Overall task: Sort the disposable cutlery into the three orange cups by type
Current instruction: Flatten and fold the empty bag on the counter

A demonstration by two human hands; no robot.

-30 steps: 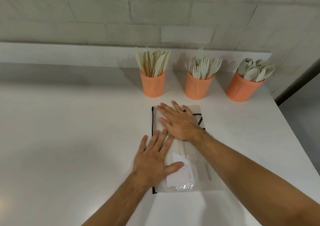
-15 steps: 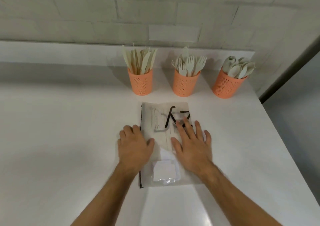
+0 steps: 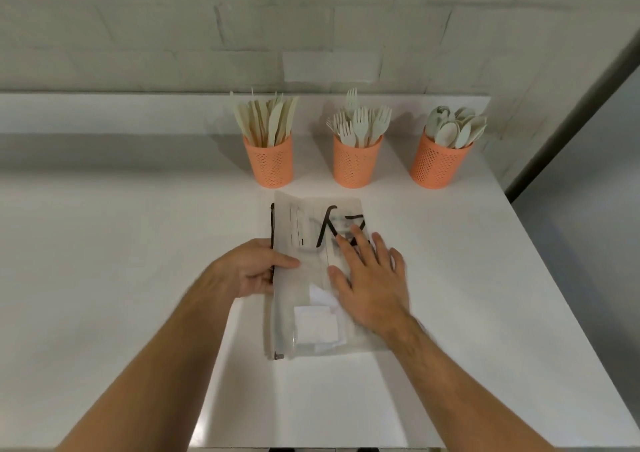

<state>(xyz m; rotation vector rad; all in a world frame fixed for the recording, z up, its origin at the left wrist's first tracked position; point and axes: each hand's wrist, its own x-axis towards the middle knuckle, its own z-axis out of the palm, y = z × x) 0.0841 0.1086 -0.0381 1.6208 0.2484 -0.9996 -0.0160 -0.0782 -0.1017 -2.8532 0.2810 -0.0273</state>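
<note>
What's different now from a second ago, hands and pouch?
Both hands slid back toward the person along the clear pouch. The left hand, flat before, now grips the pouch's left zipper edge. The right hand lies flat on its right side, uncovering the black print. The three orange cups hold knives, forks and spoons as before.

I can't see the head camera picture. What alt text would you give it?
A person's left hand grips the left edge of a clear plastic pouch lying on a white table, while the right hand lies flat on top of it. Behind stand three orange cups, holding knives, forks and spoons.
</note>
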